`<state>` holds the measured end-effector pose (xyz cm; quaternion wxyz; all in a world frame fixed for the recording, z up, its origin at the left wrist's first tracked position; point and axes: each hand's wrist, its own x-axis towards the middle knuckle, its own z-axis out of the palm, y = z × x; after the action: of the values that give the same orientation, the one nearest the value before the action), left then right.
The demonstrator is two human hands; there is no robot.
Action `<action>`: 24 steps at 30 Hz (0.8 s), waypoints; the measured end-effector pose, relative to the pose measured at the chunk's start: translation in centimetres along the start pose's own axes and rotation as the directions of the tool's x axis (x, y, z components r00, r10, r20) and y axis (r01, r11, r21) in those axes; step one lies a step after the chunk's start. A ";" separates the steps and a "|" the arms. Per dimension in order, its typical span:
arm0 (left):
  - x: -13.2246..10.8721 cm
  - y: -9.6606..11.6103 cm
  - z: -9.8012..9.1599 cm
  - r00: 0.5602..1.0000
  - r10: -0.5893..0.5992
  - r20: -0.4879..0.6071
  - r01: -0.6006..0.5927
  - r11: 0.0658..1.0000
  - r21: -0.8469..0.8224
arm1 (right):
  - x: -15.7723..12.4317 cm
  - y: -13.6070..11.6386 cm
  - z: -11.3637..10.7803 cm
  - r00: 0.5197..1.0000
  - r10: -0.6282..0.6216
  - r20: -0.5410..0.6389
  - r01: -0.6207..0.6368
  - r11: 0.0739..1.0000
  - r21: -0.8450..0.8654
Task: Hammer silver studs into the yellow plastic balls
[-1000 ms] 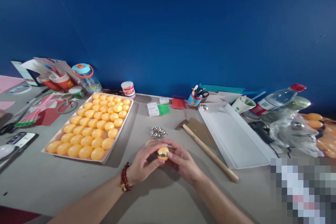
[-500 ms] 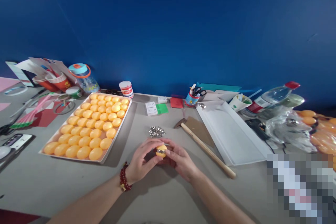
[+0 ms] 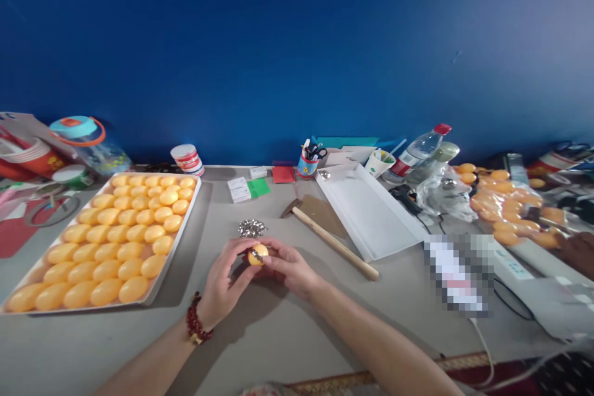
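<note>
I watch the left hand (image 3: 223,281) and right hand (image 3: 288,266), fingers still clamped on the orange ball (image 3: 258,253) (rotated, silver band mostly hidden), stud pile (image 3: 251,228) at twelve o'clock.

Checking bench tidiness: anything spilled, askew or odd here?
Nothing damaged. Small silver pieces sit in a loose heap on the table, just beyond the yellow ball held by the left hand and right hand. At right, orange balls lie scattered beside clear plastic, outside any tray.

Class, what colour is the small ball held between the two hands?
Orange-yellow; the ball shows best in the head view.
</note>
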<state>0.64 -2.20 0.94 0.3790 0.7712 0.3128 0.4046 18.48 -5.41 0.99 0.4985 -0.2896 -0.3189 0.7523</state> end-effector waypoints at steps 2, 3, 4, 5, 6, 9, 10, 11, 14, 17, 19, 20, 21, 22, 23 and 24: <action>0.2 0.2 -0.1 1.000 -0.008 0.007 0.008 1.000 -0.015 | 0.0 0.1 -0.2 1.000 -0.008 -0.002 0.008 1.000 0.010; 0.2 0.3 -0.1 1.000 -0.006 0.013 0.006 1.000 -0.014 | 0.0 0.1 -0.3 1.000 -0.010 -0.008 0.010 1.000 0.014; 0.3 0.3 -0.1 1.000 0.001 0.019 -0.001 1.000 -0.009 | 0.1 0.1 -0.3 1.000 -0.009 -0.013 0.010 1.000 0.015; 0.3 0.3 -0.1 1.000 0.013 0.021 -0.013 1.000 -0.002 | 0.1 0.1 -0.3 1.000 -0.010 -0.016 0.010 1.000 0.015; 0.3 0.2 -0.1 0.999 0.029 0.018 -0.029 1.000 0.007 | 0.0 0.0 -0.2 1.000 -0.011 -0.016 0.012 1.000 0.013; 0.1 -0.2 0.0 0.998 0.069 -0.013 -0.068 0.997 0.047 | 0.0 -0.1 0.1 1.000 -0.020 -0.012 0.021 1.000 0.005; 0.1 -0.3 0.0 0.997 0.075 -0.021 -0.074 0.996 0.059 | -0.1 -0.1 0.2 1.000 -0.021 -0.011 0.021 1.000 0.001; 0.0 -0.4 0.0 0.997 0.076 -0.022 -0.074 0.995 0.067 | -0.1 0.0 0.3 1.000 -0.019 -0.008 0.019 1.000 -0.006; -0.1 -0.4 0.0 0.997 0.071 -0.006 -0.070 0.994 0.079 | -0.2 0.1 0.4 1.000 -0.009 0.014 0.009 0.999 -0.033; -0.1 -0.1 0.0 0.997 0.075 0.030 -0.077 0.994 0.077 | -0.2 0.1 0.3 0.999 -0.029 0.020 0.030 0.999 -0.040; -0.1 0.1 0.1 0.996 0.075 0.045 -0.077 0.995 0.061 | -0.3 0.1 0.2 0.999 -0.043 0.011 0.044 0.998 -0.041; -0.1 0.1 0.2 0.996 0.075 0.048 -0.077 0.996 0.049 | -0.3 0.1 0.2 0.999 -0.047 0.007 0.047 0.998 -0.044; -0.1 0.1 0.2 0.996 0.071 0.055 -0.073 0.997 0.036 | -0.3 0.1 0.2 0.999 -0.046 0.004 0.046 0.998 -0.049; -0.1 0.2 0.3 0.996 0.068 0.062 -0.070 0.997 0.027 | -0.3 0.1 0.2 0.999 -0.046 0.000 0.046 0.998 -0.053; -0.1 0.2 0.3 0.996 0.066 0.064 -0.067 0.998 0.017 | -0.3 0.1 0.3 0.999 -0.045 -0.001 0.045 0.997 -0.057; 0.0 0.2 0.2 0.996 0.063 0.060 -0.063 0.998 0.007 | -0.2 0.1 0.4 0.999 -0.046 0.000 0.046 0.997 -0.060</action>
<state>0.87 -2.40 1.00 0.3717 0.7941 0.2788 0.3918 18.24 -5.73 1.21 0.5067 -0.2974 -0.3475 0.7307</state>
